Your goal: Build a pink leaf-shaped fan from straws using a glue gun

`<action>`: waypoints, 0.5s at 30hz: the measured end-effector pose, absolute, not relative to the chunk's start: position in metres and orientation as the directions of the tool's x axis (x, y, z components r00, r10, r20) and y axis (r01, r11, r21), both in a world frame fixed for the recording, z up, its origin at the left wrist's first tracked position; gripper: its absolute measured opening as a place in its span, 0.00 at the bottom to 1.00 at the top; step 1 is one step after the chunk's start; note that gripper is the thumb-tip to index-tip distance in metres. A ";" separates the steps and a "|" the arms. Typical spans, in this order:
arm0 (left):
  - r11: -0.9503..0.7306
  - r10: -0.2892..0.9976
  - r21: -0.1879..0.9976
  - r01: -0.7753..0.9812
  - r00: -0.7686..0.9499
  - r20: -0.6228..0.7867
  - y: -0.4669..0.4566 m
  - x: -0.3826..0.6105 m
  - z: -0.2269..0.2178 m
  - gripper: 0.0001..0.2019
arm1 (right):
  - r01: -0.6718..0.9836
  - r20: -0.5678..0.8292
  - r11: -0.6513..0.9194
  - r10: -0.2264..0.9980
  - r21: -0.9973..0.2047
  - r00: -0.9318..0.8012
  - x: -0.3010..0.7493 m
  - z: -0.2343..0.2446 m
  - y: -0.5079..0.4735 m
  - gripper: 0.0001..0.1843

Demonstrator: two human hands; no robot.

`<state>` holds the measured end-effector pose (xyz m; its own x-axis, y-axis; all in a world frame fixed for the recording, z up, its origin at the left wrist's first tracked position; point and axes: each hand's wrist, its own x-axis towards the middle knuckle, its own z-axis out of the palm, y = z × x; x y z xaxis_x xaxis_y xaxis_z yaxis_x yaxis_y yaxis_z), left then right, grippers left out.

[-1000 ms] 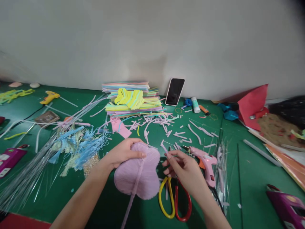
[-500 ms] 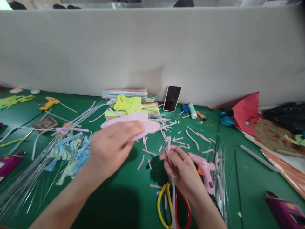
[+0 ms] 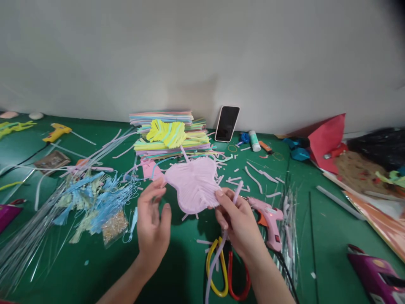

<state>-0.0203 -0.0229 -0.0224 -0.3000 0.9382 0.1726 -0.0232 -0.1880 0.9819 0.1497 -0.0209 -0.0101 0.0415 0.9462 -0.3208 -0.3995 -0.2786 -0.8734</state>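
Note:
A pink heart-like piece made of glued straws is held up above the green table. My right hand pinches its right edge and also holds a long lilac straw that hangs down past the wrist. My left hand has its fingers spread, with the fingertips touching the piece's left edge. Below my right hand lie scissors with yellow and red handles. A pink glue gun lies just right of that hand.
A stack of coloured straws and a leaning phone stand by the grey wall. Cut straw bits litter the middle. Blue tassels and clear strands lie left; a yellow glue gun far left; red paper and a purple box right.
The pink piece passed from my left hand to my right hand and now faces me flat. My left hand let go and opened beside it.

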 end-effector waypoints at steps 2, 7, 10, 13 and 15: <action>0.098 0.958 0.924 -0.369 -0.217 -0.189 -0.024 -0.020 -0.021 0.14 | -0.384 -0.325 -0.291 0.946 -0.876 0.025 0.150 -0.013 -0.023 0.18; 0.497 0.858 0.574 -0.651 0.269 -0.438 -0.005 -0.017 -0.016 0.25 | -0.297 -0.308 -0.299 0.951 -0.907 -0.018 0.144 -0.019 -0.032 0.17; 0.529 0.839 0.574 -0.625 0.287 -0.462 -0.002 -0.011 -0.018 0.25 | -0.198 -0.333 -0.329 0.943 -0.924 -0.013 0.147 -0.024 -0.042 0.18; 0.598 0.794 0.585 -0.548 0.303 -0.528 -0.010 -0.011 -0.021 0.27 | -0.252 -0.352 -0.315 0.929 -0.915 0.115 0.163 -0.029 -0.052 0.24; 0.620 0.778 0.589 -0.518 0.308 -0.548 -0.016 -0.013 -0.021 0.27 | -0.351 -0.380 -0.297 0.904 -0.888 0.196 0.173 -0.034 -0.054 0.28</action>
<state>-0.0129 -0.0157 -0.0213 0.3079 0.7776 -0.5482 -0.5179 0.6203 0.5890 0.1733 -0.0537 -0.0336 0.1959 0.9042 -0.3795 -0.3510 -0.2967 -0.8881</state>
